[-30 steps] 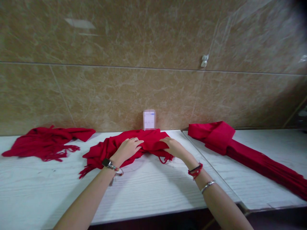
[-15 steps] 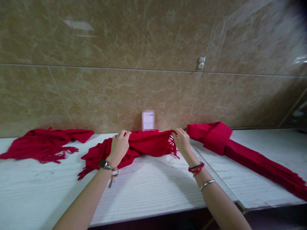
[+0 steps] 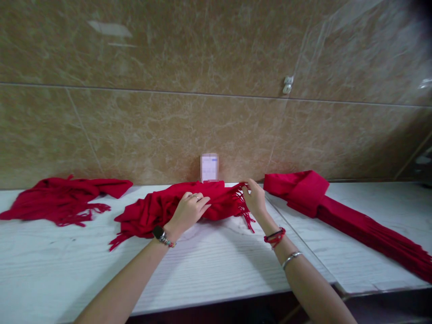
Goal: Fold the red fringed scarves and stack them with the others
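Observation:
In the head view, a crumpled red scarf (image 3: 145, 213) with fringed ends lies on the white table, in front of the tiled wall. My left hand (image 3: 189, 211), wearing a ring and with a dark watch at its wrist, rests low on the scarf's middle, fingers closed on the cloth. My right hand (image 3: 255, 198) pinches the upper right corner by the fringe (image 3: 242, 202), which hangs down beside the fingers. Folds hide part of the left fingertips.
A second red scarf (image 3: 64, 200) lies bunched at the left. On the right, a folded red scarf (image 3: 354, 227) stretches across the adjoining tabletop. A phone-like card, blurred out (image 3: 209, 168), leans on the wall (image 3: 151, 130). A small white figure (image 3: 287, 85) is stuck higher up.
My right hand has moved right and spread out the fringed end. My left hand went left along the scarf, then came back to its middle, lower down.

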Motion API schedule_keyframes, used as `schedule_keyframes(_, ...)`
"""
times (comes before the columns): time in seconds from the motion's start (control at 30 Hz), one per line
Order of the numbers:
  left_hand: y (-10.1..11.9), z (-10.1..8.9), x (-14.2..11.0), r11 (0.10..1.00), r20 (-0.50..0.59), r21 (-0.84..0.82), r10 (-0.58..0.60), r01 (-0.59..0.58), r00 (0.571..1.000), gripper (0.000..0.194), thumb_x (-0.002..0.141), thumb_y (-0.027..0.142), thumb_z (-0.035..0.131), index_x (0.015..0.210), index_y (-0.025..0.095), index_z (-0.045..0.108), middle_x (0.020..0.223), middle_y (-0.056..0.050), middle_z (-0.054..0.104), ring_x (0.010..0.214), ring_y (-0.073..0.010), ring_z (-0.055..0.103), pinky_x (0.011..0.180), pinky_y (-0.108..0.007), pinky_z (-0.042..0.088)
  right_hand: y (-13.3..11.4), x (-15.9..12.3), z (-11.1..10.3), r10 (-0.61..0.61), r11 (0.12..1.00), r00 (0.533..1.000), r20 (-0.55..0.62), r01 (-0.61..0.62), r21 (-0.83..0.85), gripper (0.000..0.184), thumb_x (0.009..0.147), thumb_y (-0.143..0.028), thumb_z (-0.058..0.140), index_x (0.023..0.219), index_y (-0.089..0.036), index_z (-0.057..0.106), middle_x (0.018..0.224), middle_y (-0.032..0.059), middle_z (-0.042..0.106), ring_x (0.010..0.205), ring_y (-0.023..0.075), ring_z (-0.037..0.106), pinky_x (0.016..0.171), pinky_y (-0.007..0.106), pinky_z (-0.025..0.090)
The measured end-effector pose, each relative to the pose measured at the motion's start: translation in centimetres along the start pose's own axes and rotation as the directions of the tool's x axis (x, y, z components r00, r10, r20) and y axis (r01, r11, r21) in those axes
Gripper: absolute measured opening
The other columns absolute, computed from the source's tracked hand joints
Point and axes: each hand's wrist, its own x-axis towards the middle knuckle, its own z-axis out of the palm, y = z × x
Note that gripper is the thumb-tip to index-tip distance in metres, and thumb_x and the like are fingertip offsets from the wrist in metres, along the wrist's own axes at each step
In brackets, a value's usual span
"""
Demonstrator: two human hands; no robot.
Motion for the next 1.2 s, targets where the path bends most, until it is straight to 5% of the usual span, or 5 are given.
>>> schedule_keyframes(0.27, -2.0, -2.9, -0.1, 0.968, -0.301, 0.153, -0.144, 0.197, 0.943, 0.016, 0.088, 0.023, 0.048, 0.085, 0.018, 0.063, 0.077, -0.004, 0.06, 0.076, -0.0189, 0.055, 0.079, -0.036, 0.035, -0.1, 0.9, -1.6, 0.151, 0.972, 0.983, 0.108, -0.167, 0.163, 0.017, 0.074, -0.026, 0.047, 0.079, -0.017, 0.06, 0.074, 0.0054, 0.064, 0.071, 0.0185, 0.058, 0.069, 0.033, 0.045)
schedule_keyframes(0.43, -5.8, -3.5, -1.2, 0.841, -0.277, 0.221, -0.431, 0.494, 0.859, 0.019, 0.082, 0.012, 0.045, 0.087, 0.016, 0.063, 0.09, -0.008, 0.059, 0.08, -0.0233, 0.056, 0.079, -0.039, 0.037, 0.6, 0.9, -1.8, -0.088, 0.853, 0.567, 0.819, -0.381, 0.356, 0.027, 0.073, -0.038, 0.058, 0.085, -0.015, 0.064, 0.076, 0.0043, 0.065, 0.068, 0.0159, 0.06, 0.065, 0.03, 0.048)
schedule_keyframes(0.6, -6.3, -2.4, -1.4, 0.94, -0.136, 0.099, -0.313, 0.327, 0.94, 0.042, 0.075, 0.005, 0.042, 0.115, 0.014, 0.054, 0.122, -0.012, 0.049, 0.107, -0.024, 0.049, 0.089, -0.036, 0.038, 2.1, -0.4, 0.9, 0.103, 0.96, 0.797, 0.595, -0.236, 0.151, 0.022, 0.073, -0.028, 0.058, 0.09, -0.016, 0.064, 0.086, 0.0068, 0.066, 0.07, 0.0148, 0.06, 0.069, 0.03, 0.048)
schedule_keyframes(0.8, -3.9, -0.3, -1.1, 0.993, 0.273, -0.09, 0.095, -0.073, 0.957, 0.039, 0.078, 0.006, 0.041, 0.109, 0.023, 0.058, 0.104, -0.003, 0.063, 0.1, -0.0172, 0.055, 0.101, -0.041, 0.027, 1.8, -2.7, 4.2, 0.16, 0.974, 0.852, 0.499, -0.218, 0.06, 0.029, 0.06, -0.012, 0.065, 0.087, -0.021, 0.066, 0.077, 0.0012, 0.068, 0.064, 0.0151, 0.06, 0.066, 0.028, 0.048)
schedule_keyframes(1.2, -8.3, -2.9, -1.9, 0.895, -0.151, 0.119, -0.411, 0.43, 0.899, 0.033, 0.075, 0.004, 0.037, 0.095, 0.016, 0.061, 0.095, -0.009, 0.062, 0.086, -0.0228, 0.058, 0.082, -0.035, 0.041, 5.2, 0.6, 1.4, 0.289, 0.921, 0.952, -0.102, -0.247, 0.302, 0.028, 0.075, -0.028, 0.045, 0.096, -0.016, 0.06, 0.095, 0.0103, 0.065, 0.084, 0.0206, 0.06, 0.077, 0.037, 0.048)
